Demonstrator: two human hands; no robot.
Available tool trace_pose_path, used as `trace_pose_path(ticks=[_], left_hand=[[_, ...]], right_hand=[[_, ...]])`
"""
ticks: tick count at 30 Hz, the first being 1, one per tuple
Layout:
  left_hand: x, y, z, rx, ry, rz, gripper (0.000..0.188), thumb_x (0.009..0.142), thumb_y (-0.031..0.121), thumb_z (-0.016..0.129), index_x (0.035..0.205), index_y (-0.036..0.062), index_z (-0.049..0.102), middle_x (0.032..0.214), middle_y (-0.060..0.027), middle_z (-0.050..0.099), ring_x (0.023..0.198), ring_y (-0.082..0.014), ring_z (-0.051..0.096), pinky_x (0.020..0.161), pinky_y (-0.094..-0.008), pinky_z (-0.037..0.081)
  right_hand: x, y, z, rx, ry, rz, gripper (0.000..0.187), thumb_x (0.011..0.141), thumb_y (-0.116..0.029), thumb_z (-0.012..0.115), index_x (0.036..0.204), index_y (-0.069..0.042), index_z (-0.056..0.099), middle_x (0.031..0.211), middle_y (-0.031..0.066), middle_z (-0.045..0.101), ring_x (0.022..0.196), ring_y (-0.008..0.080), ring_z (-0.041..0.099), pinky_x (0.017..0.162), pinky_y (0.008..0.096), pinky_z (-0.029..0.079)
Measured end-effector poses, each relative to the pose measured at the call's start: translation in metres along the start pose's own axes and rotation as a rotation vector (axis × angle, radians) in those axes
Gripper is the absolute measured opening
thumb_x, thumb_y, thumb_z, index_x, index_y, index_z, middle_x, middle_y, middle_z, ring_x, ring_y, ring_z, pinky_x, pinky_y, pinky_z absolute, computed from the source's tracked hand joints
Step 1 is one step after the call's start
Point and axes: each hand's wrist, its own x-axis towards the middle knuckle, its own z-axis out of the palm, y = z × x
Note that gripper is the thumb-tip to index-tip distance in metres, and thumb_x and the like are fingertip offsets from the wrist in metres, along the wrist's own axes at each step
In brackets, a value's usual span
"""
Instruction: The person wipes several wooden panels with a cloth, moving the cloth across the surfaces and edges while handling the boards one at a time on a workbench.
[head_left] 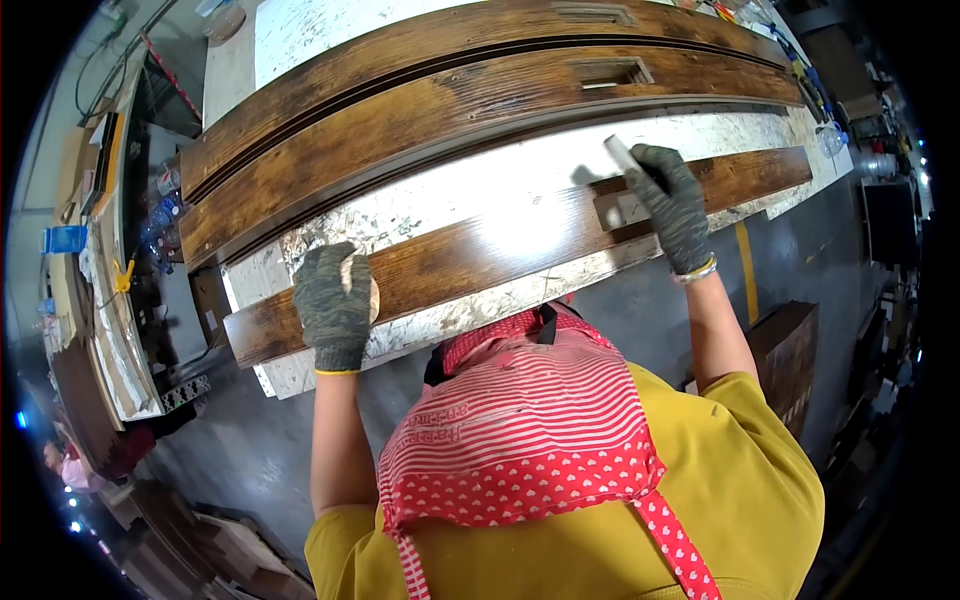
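Note:
A long, dark-stained wooden board [440,265] lies across the near side of the worktable, with a bright glare at its middle. At its left end my left hand [335,300], in a camouflage work glove, is closed around a pale thing with a rounded edge [374,300], mostly hidden by the fingers. My right hand [675,205], gloved alike, grips a short, flat, pale grey strip [620,153] that sticks up past the fingers. It is over the board beside a rectangular cutout [622,212].
Two more stained boards [430,100] lie side by side behind, the nearer with a rectangular cutout [610,73]. The white worktable [450,185] is smeared with stain. Shelving with bottles [160,220] stands left. Tools [810,85] lie at the right end. Dark panels [785,355] stand on the floor.

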Motion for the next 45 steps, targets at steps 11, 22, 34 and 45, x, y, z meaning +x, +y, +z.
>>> trace_pose_path(ticks=[11, 22, 34, 45], left_hand=[[0.073, 0.152, 0.049, -0.241, -0.281, 0.362, 0.026, 0.086, 0.028, 0.065, 0.102, 0.0071, 0.066, 0.1, -0.0149, 0.063, 0.093, -0.0312, 0.06, 0.078, -0.0429, 0.049], [0.087, 0.115, 0.066, 0.188, -0.339, 0.353, 0.028, 0.092, 0.033, 0.055, 0.097, 0.007, 0.066, 0.1, -0.0185, 0.064, 0.095, -0.0361, 0.059, 0.087, -0.0472, 0.045], [0.075, 0.098, 0.016, 0.24, -0.323, 0.249, 0.023, 0.092, 0.029, 0.054, 0.089, 0.0089, 0.065, 0.091, -0.0166, 0.062, 0.084, -0.0347, 0.059, 0.075, -0.0477, 0.046], [0.017, -0.013, 0.009, 0.334, -0.181, -0.075, 0.02, 0.082, 0.025, 0.061, 0.098, 0.014, 0.065, 0.102, -0.0095, 0.062, 0.096, -0.0298, 0.057, 0.083, -0.0446, 0.046]], right_hand=[[0.017, 0.087, -0.026, 0.399, 0.445, 0.314, 0.026, 0.089, -0.008, 0.069, 0.113, 0.0, 0.065, 0.107, 0.0069, 0.066, 0.091, 0.0134, 0.061, 0.078, 0.0267, 0.051], [0.011, 0.079, -0.028, 0.087, 0.336, 0.185, 0.03, 0.089, -0.014, 0.068, 0.114, 0.002, 0.062, 0.108, 0.0131, 0.062, 0.098, 0.0212, 0.061, 0.087, 0.0326, 0.05], [0.012, 0.071, -0.02, 0.283, 0.334, 0.187, 0.03, 0.087, -0.013, 0.072, 0.111, 0.0, 0.061, 0.105, 0.0099, 0.06, 0.092, 0.0171, 0.058, 0.082, 0.0308, 0.05], [0.006, 0.141, -0.04, 0.028, 0.287, 0.156, 0.033, 0.094, -0.009, 0.062, 0.125, 0.002, 0.058, 0.12, 0.0088, 0.061, 0.105, 0.0145, 0.057, 0.092, 0.0274, 0.048]])
